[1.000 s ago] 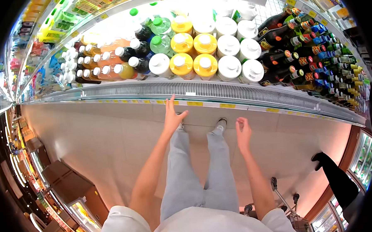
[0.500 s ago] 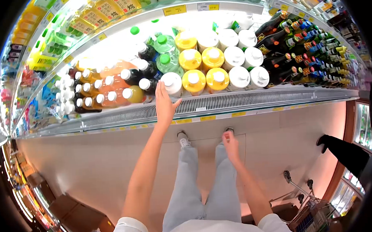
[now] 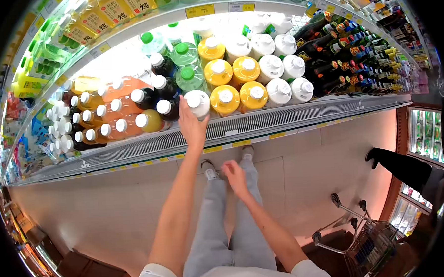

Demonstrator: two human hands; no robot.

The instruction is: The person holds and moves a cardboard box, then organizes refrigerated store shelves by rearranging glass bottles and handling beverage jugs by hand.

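Observation:
My left hand point(image 3: 192, 128) is on the front of the shelf, gripping a white bottle with a white cap point(image 3: 197, 102). Its fingers lie along the bottle's left side, and the thumb is at the front right. The bottle stands upright in the front row, between dark bottles point(image 3: 168, 109) and yellow bottles with white caps point(image 3: 225, 99). Green-capped clear bottles point(image 3: 189, 77) stand just behind it. Lower down, my right hand point(image 3: 235, 178) hangs over my legs, away from the shelf. Its fingers are loosely bent and slightly blurred, with nothing visible in them.
More white bottles point(image 3: 278, 91) and rows of dark glass bottles point(image 3: 328, 79) stand to the right. Orange drinks point(image 3: 123, 107) fill the left. A vented ledge point(image 3: 241, 127) edges the shelf. Behind me at right are a shopping cart point(image 3: 368, 248) and another person's dark-clothed leg point(image 3: 399, 165).
The view has turned and shifted a little. My left thumb has closed in against the white bottle. My right hand has moved left, over the gap between my legs.

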